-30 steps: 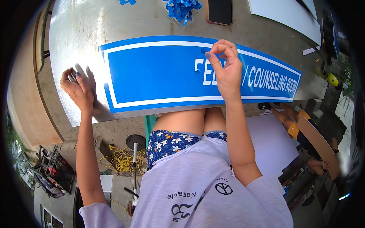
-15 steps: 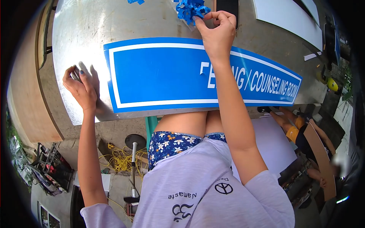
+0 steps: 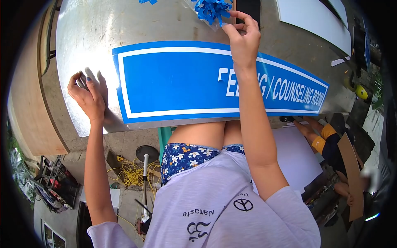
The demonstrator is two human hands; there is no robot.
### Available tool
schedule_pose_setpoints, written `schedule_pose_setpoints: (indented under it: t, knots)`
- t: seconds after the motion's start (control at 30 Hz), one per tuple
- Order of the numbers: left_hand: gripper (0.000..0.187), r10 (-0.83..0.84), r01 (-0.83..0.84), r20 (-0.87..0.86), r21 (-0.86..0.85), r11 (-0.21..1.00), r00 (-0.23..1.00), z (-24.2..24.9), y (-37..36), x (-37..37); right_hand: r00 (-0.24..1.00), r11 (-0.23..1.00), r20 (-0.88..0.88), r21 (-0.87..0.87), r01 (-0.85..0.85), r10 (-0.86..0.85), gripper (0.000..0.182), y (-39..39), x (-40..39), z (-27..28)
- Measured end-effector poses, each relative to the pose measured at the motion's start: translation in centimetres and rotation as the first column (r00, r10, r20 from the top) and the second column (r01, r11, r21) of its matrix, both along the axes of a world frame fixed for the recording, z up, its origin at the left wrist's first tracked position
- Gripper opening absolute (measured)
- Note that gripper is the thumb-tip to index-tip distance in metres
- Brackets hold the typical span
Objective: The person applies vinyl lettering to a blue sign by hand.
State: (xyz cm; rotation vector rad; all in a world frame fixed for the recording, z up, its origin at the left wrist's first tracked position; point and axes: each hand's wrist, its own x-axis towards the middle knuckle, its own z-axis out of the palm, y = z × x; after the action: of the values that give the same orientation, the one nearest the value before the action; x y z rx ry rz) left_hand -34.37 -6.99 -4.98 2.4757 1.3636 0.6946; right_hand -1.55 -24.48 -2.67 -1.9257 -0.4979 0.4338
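Note:
A blue sign panel [image 3: 173, 82] with a white border and white lettering lies along the near side of the metal table. A small piece of its lettering curls up near the middle. Above its far edge, my right hand [image 3: 246, 39] reaches the heap of curled blue vinyl scraps [image 3: 213, 10], thumb and index finger apart beside it. I see no piece clearly gripped there. My left hand [image 3: 89, 95] rests at the table's left edge, beside the sign's left end, its fingers loosely bent and thumb apart, with nothing visible in it.
Beside the scraps lies a dark phone-like slab [image 3: 249, 14]. White sheets [image 3: 314, 25] lie at the far right of the metal table [image 3: 95, 29]. On the floor are a yellow cord [image 3: 134, 173] and a stand [image 3: 145, 165]. A person [image 3: 331, 144] with a brown board [image 3: 350, 177] is at the right.
My right hand has shifted slightly right, away from the middle of the scraps, its thumb and index finger wider apart. My left hand stays put. The person at the right has moved with the board.

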Motion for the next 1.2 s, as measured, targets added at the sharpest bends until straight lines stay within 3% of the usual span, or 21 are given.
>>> schedule_pose_setpoints:
  t: [0.03, 0.1, 0.2, 0.27, 0.33, 0.47, 0.6, 0.67, 0.83, 0.93, 1.0, 1.13, 1.2]
  knots:
    - [0.040, -0.001, 0.001, 0.000, 0.000, 1.000, 1.000, 0.0, 0.0, 0.0, 1.000, 1.000, 0.000, 0.000, 0.001, -0.001, 0.033, -0.4, -0.1, 0.1]
    - [0.041, 0.009, -0.009, 0.012, -0.020, 1.000, 1.000, 0.0, -0.1, 0.1, 0.991, 0.983, -0.131, 0.182, 0.031, -0.007, 0.035, -1.2, -0.3, 0.3]
    - [0.042, 0.010, -0.010, 0.014, -0.016, 1.000, 1.000, -0.1, 0.0, -0.1, 0.983, 0.974, -0.161, 0.193, 0.122, -0.091, 0.030, -3.1, -1.1, 0.8]
    - [0.043, 0.009, -0.009, 0.012, -0.019, 1.000, 1.000, -0.1, 0.0, -0.1, 0.985, 0.982, -0.149, 0.152, 0.114, -0.092, 0.031, -4.7, -1.1, 0.1]
    - [0.044, 0.004, -0.004, 0.012, -0.020, 1.000, 1.000, -0.3, 0.1, -0.2, 0.999, 0.999, 0.027, 0.001, 0.036, -0.036, 0.029, -5.9, -1.2, -0.2]
    - [0.045, -0.005, 0.005, 0.015, -0.017, 1.000, 1.000, -0.4, 0.1, -0.3, 0.982, 0.995, 0.184, -0.079, 0.053, -0.038, 0.026, -6.3, -0.6, 0.0]
    - [0.045, -0.002, 0.002, -0.007, -0.015, 1.000, 1.000, -0.3, 0.1, -0.3, 0.978, 0.995, 0.207, -0.084, 0.059, -0.041, 0.023, -5.7, -0.1, 0.4]
    - [0.044, -0.003, 0.003, -0.007, -0.018, 1.000, 1.000, -0.4, 0.2, -0.3, 0.993, 0.997, 0.118, -0.076, 0.017, -0.008, 0.022, -5.1, -0.2, 0.3]
    - [0.041, -0.012, 0.012, -0.013, -0.009, 1.000, 1.000, -0.4, 0.1, -0.3, 0.992, 0.995, 0.091, 0.048, -0.087, 0.083, 0.024, -2.7, -0.6, 0.1]
    - [0.040, -0.009, 0.009, -0.023, 0.003, 1.000, 1.000, -0.3, 0.1, -0.3, 0.986, 0.986, 0.018, -0.026, -0.166, 0.167, 0.030, -2.2, -1.1, 2.0]
    - [0.040, -0.008, 0.008, -0.028, 0.003, 1.000, 1.000, -0.3, 0.1, -0.3, 0.959, 0.989, 0.246, -0.063, -0.132, 0.143, 0.033, -3.2, -1.0, 1.6]
    - [0.041, -0.015, 0.015, -0.016, -0.006, 1.000, 1.000, -0.5, 0.3, -0.5, 0.965, 0.981, 0.210, -0.152, -0.124, 0.154, 0.030, -7.5, -0.9, 2.5]
    - [0.041, -0.013, 0.013, -0.008, -0.008, 1.000, 1.000, -0.4, 0.2, -0.4, 0.953, 0.960, 0.157, -0.152, -0.235, 0.258, 0.024, -9.8, -1.6, 2.3]
